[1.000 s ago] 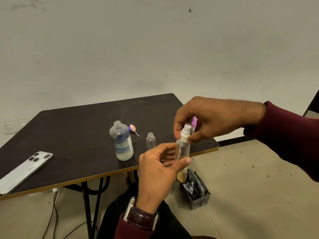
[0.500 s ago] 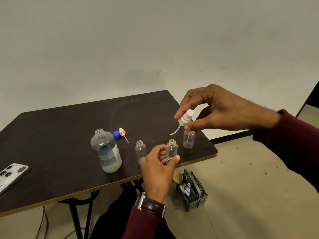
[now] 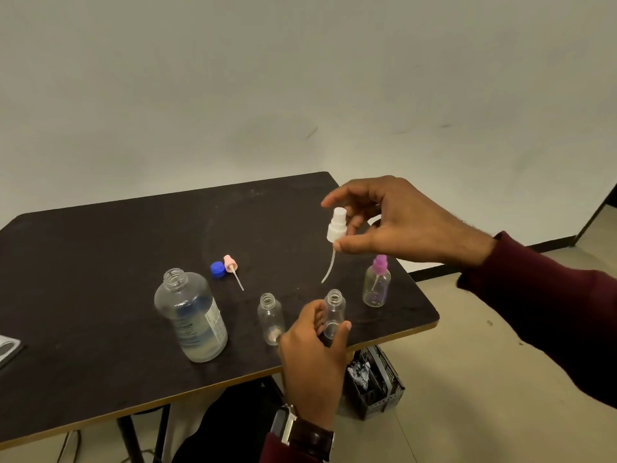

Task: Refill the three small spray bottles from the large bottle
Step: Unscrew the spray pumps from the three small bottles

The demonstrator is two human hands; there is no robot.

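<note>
1. Head view: right hand [image 3: 397, 225] pinches the white spray head [image 3: 336, 225], dip tube hanging down-left, above the surface [image 3: 100, 235].
2. Left hand [image 3: 314, 349] curls round the open small bottle [image 3: 334, 314], upright, directly below-left of the tube tip; this hand is nearer.
3. Large bottle [image 3: 192, 315] stands uncapped, well left; second open bottle [image 3: 271, 317] between; purple-capped bottle [image 3: 376, 285] right.
</note>
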